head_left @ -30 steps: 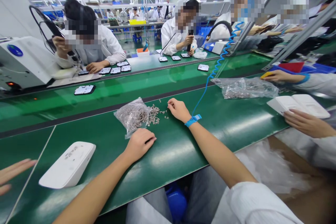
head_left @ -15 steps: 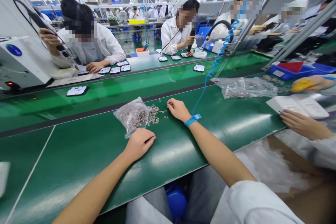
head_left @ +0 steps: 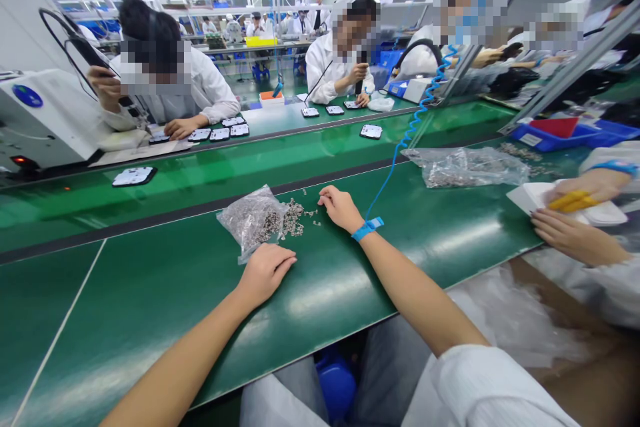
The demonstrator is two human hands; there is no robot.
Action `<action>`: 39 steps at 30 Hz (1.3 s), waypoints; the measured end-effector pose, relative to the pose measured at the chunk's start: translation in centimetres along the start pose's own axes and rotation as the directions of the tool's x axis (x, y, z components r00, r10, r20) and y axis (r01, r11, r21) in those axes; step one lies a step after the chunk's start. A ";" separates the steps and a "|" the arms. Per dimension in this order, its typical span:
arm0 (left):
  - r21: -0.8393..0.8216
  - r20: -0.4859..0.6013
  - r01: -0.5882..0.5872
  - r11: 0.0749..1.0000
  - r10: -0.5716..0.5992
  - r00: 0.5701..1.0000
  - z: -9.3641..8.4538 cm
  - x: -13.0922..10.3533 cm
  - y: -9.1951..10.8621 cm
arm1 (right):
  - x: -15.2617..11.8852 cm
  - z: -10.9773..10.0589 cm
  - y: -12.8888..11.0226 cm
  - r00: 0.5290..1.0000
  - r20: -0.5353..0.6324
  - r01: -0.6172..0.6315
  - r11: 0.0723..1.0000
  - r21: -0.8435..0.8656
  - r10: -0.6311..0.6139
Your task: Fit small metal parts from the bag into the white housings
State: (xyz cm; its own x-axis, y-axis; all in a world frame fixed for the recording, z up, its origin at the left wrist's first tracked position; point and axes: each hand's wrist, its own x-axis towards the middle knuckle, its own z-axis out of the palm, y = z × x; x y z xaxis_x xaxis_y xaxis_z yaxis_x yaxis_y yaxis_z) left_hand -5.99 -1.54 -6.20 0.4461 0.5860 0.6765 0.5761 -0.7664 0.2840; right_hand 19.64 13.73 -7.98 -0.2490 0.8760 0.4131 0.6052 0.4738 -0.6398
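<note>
On the green work surface (head_left: 165,280), my left hand (head_left: 267,271) rests palm down just in front of a clear plastic bag (head_left: 247,217). Its fingers are drawn together with the thumb alongside, and the palm side is hidden. Small silvery metal parts (head_left: 293,219) spill from the bag's right side. My right hand (head_left: 341,207) lies right of this pile, fingers curled in towards the thumb. Anything inside its fingers is too small or hidden to make out. A blue wrist strap (head_left: 367,229) with a coiled blue cord (head_left: 417,117) is round my right wrist.
Flat white-and-black pieces (head_left: 134,177) (head_left: 371,131) lie on the shiny green strip beyond. A second bag of parts (head_left: 465,167) is to the right. A co-worker's hands (head_left: 580,237) hold a yellow cloth (head_left: 573,201) over a white tray (head_left: 525,197). Opposite, two people hold dark hand tools.
Both pieces on the green strip have shifted left. The neighbour's yellow cloth has come down over the white tray. My left thumb has closed nearer its fingers; my right fingers have shifted slightly.
</note>
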 end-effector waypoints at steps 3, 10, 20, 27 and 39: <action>0.009 -0.002 -0.015 1.000 0.015 1.000 0.0 0.0 0.0 | 0.0 0.0 -0.1 1.000 0.014 0.026 0.999 0.018 -0.026; 0.000 -0.010 -0.032 0.999 0.032 0.999 0.0 0.1 0.1 | 0.3 -0.3 -0.4 0.997 -0.033 0.074 0.997 0.007 -0.074; 0.004 -0.014 0.002 1.000 -0.002 1.000 -0.3 0.2 0.5 | 0.1 0.1 -0.1 1.000 -0.018 0.006 0.996 0.090 -0.005; 0.026 -0.007 0.025 0.999 -0.025 1.000 -0.4 0.2 0.6 | -0.1 -0.3 -0.8 1.000 -0.013 -0.013 0.989 0.150 0.015; -0.005 0.007 0.004 1.000 -0.004 1.000 0.0 -0.1 0.1 | -0.2 -0.6 -1.1 0.999 -0.006 -0.036 0.990 0.138 0.037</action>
State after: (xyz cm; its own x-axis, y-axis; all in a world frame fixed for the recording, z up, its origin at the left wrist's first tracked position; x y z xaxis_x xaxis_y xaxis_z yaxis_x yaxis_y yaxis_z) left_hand -5.99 -1.63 -6.28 0.4489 0.5910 0.6702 0.5748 -0.7653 0.2898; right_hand 19.45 12.98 -7.02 -0.2222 0.8924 0.3928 0.5035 0.4501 -0.7375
